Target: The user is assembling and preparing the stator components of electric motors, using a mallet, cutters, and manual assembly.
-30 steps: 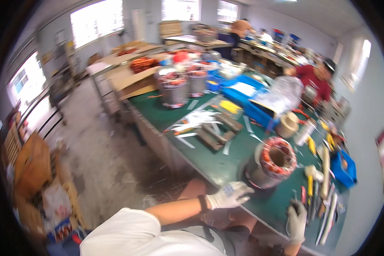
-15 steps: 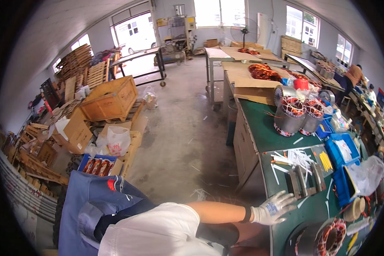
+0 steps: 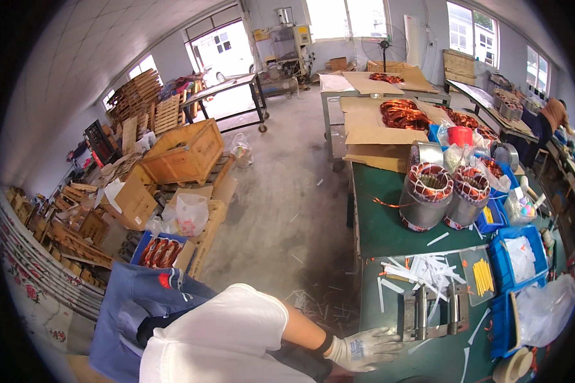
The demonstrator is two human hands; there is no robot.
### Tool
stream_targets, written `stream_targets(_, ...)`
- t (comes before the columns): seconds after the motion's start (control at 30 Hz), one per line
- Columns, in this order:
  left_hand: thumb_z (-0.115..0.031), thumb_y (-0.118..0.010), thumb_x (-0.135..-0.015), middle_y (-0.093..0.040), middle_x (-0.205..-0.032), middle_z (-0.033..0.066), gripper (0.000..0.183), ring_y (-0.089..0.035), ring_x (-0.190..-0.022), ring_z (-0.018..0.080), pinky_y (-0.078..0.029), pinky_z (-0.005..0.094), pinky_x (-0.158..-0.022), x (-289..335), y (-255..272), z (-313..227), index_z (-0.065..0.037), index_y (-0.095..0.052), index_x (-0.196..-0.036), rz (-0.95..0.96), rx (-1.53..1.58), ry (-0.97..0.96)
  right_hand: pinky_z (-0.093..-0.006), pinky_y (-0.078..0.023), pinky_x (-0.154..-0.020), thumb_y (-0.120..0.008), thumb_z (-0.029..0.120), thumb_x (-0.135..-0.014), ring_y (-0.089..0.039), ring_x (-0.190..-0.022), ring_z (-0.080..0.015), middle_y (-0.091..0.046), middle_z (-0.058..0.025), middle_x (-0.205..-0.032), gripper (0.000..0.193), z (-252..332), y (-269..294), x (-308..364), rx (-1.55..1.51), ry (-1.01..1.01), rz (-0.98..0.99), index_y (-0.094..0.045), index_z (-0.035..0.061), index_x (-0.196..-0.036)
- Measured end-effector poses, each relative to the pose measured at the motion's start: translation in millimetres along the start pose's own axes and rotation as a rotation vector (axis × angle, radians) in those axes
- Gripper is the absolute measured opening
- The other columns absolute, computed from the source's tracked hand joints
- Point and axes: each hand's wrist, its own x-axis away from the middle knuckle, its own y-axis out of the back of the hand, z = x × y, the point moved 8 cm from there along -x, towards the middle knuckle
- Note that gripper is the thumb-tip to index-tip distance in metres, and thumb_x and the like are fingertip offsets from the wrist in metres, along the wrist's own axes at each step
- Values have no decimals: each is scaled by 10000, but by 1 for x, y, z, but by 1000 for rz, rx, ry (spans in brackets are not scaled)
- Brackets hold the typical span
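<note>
My left hand (image 3: 363, 350), in a white glove, reaches over the near edge of a green-topped workbench (image 3: 380, 217). Its fingers are stretched out, palm down, with nothing visible in them. Just beyond the fingertips lies a metal fixture with two upright bars (image 3: 436, 313). Loose white strips (image 3: 421, 269) are heaped behind that fixture, and a bundle of yellow sticks (image 3: 483, 277) lies on a small tray to their right. Farther back stand two wound motor stators (image 3: 421, 207) with copper coils and white lacing. My right hand does not show.
Blue bins (image 3: 542, 252) and a clear plastic bag (image 3: 546, 309) line the bench's right side. Copper coils (image 3: 402, 115) lie on cardboard farther back. On the left are a wooden crate (image 3: 184, 156), pallets and a blue box of coils (image 3: 140, 246). A person (image 3: 552, 115) works at the far right.
The view has shifted, so the bench and the hand appear farther left. A stator at the lower right has left the view. My left hand's spread fingers are now closer together.
</note>
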Motion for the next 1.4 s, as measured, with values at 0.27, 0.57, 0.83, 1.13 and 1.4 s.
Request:
stream_targets(0.27,-391,-687,-722,-228,-1533,254,919,-182,-1443,402,-126,582,-1156,-3,-2,-10,-2,-306,-1463,37,72,177,-437,-470,-878,-604,326,-894,-589,-1001,-358,-615,-203,-1128,495,82,53,-90,-134,214,40,-550,5,-1267)
stream_targets(0.57,-412,-624,-784,-362,-1469,173,621,-329,-1362,373,-287,530,-1071,-129,123,-162,-156,-527,-1341,26,372,-138,-397,-469,-883,-601,185,-886,-610,-937,-301,-638,-156,-1039,329,78,152,-19,-26,9,79,-613,3,-1160)
stream_targets(0.83,-244,-483,-966,-678,-873,128,279,-646,-812,256,-507,375,-748,-173,173,-72,-34,-666,-961,111,710,262,-243,-412,-530,-459,340,-1024,-509,-507,-78,-571,-10,-645,377,-25,213,25,-539,-834,-62,-615,25,-1164)
stream_targets(1.13,-334,-665,-874,-477,-1377,226,731,-500,-1245,268,-405,361,-1049,-138,74,-39,72,-362,-1401,559,847,643,-266,-437,-496,-559,261,-924,-540,-557,-109,-558,21,-646,180,-137,93,160,-1231,-1584,-584,-605,143,-796)
stream_targets(1.4,-365,-695,-746,-547,-1170,381,847,-581,-1084,486,-477,473,-952,-152,14,-97,96,-301,-1338,814,576,581,-388,-447,-999,-395,418,-1013,-582,-1138,-260,-587,-139,-1264,528,-94,-45,123,-1129,-854,19,-516,4,-1316)
